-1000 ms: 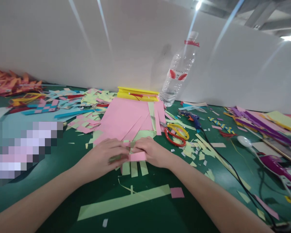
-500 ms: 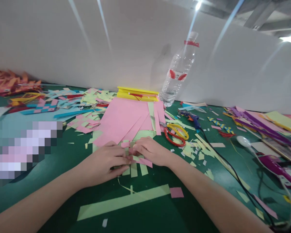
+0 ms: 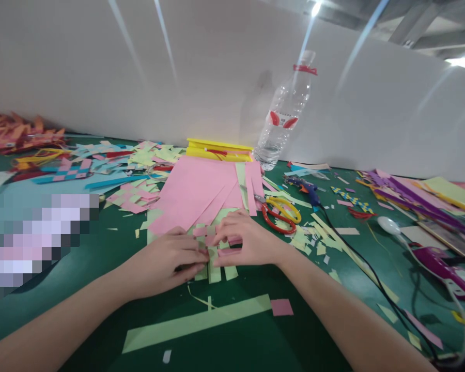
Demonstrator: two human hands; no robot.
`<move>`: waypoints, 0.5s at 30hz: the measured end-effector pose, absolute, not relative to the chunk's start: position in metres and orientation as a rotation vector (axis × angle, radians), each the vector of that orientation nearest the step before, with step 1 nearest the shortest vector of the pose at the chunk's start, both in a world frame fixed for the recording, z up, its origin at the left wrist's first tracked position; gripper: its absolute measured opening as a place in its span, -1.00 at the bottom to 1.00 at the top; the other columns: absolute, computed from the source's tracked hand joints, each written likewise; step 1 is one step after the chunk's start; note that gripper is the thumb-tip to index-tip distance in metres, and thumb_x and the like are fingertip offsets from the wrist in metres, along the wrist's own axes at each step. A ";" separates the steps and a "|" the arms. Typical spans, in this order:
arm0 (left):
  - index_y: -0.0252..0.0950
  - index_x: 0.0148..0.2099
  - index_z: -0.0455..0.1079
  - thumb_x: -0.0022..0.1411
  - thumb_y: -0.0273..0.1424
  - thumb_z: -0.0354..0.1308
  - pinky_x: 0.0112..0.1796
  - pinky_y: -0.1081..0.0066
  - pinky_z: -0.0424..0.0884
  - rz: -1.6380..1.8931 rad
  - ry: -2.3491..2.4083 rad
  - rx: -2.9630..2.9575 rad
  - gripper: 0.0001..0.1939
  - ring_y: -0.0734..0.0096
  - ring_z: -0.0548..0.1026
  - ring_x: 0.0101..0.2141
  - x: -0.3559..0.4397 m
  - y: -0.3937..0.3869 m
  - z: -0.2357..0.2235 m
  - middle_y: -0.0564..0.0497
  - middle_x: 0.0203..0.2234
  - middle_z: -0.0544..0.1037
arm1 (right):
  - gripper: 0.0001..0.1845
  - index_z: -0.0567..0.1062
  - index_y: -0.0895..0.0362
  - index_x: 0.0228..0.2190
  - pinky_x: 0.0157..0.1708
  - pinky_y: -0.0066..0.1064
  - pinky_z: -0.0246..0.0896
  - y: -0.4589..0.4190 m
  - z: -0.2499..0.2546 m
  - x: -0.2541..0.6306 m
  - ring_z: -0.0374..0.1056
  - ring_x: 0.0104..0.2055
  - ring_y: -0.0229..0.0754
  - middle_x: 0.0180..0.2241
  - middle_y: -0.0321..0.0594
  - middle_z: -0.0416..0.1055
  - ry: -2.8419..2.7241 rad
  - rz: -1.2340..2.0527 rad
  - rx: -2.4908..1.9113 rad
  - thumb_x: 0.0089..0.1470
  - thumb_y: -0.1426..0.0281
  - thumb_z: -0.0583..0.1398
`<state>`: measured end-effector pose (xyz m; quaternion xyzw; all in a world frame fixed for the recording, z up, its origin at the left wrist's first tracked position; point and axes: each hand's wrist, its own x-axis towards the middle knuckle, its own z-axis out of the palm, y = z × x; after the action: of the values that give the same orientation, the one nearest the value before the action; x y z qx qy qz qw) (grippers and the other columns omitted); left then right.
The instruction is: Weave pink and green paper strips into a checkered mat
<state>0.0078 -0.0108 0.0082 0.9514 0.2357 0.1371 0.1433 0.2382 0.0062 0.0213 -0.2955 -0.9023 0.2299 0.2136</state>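
Between my hands lies a small paper weave of pink strips crossing pale green ones, with green ends fanned toward me. My left hand pinches its left edge, thumb and fingertips together. Curved round the right side is my right hand, its thumb low and fingers above, at a pink paper strip that runs into the weave. Its fingertips partly cover the crossings. Nearer me are a long pale green strip and a pink paper square.
Pink sheets lie behind my hands, with red-and-yellow-handled scissors to their right. A glue gun trails a black cord. A plastic bottle leans by the wall. Paper scraps and a purple device are at right.
The pink strip's free end, first folded up, has swung down and right, and now lies inside my right hand's curve. My right hand has spread its thumb from its fingers; my left barely moved.
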 end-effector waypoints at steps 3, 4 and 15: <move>-0.18 -0.17 0.44 0.35 -0.41 -0.05 -0.23 0.36 0.22 0.357 0.690 2.742 -0.78 0.38 0.47 -0.31 0.008 -0.010 0.008 0.04 -0.32 0.56 | -0.67 0.56 0.10 -0.38 -0.10 -0.28 -0.03 0.007 0.017 0.238 0.27 -0.26 -0.22 -0.40 -0.30 0.41 -2.590 0.592 -0.793 -0.05 0.09 0.30; -0.18 -0.17 0.43 0.35 -0.40 -0.04 -0.23 0.36 0.22 0.353 0.689 2.744 -0.79 0.39 0.46 -0.31 0.008 -0.010 0.008 0.04 -0.32 0.56 | -0.68 0.56 0.09 -0.39 -0.10 -0.28 -0.03 0.007 0.016 0.238 0.26 -0.26 -0.22 -0.40 -0.30 0.40 -2.619 0.580 -0.784 -0.03 0.09 0.29; -0.22 -0.26 0.46 0.34 -0.40 -0.05 -0.24 0.37 0.27 0.479 0.753 2.719 -0.75 0.41 0.45 -0.37 0.006 -0.012 0.010 0.03 -0.41 0.54 | -0.72 0.58 0.10 -0.41 -0.22 -0.31 0.13 0.016 0.016 0.248 0.28 -0.39 -0.25 -0.50 -0.28 0.43 -2.336 0.570 -0.827 0.09 0.16 0.21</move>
<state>0.0064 -0.0121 0.0101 0.9408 0.2606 0.1659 0.1395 0.2475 0.0164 0.0164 -0.3107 -0.8778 0.2141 0.2951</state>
